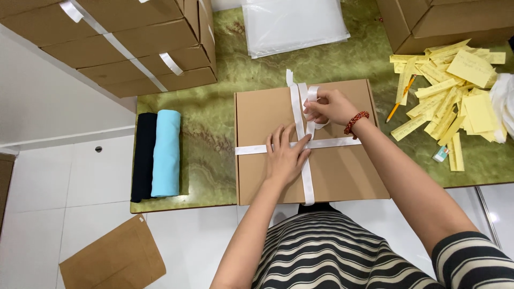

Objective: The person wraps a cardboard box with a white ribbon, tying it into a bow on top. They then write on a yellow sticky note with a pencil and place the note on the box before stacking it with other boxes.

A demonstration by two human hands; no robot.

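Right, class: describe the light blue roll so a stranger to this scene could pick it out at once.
Start at the green marble table and go to its left edge, away from the flat brown box under the hands. Two fabric rolls lie there side by side, touching. The blue roll is the right one, nearer the box; its neighbour is the black roll.

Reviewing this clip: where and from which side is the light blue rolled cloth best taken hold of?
Grip the light blue rolled cloth around its middle, probably from above and its right side: it lies lengthwise, pressed against the black roll on its left, with bare table on its right.
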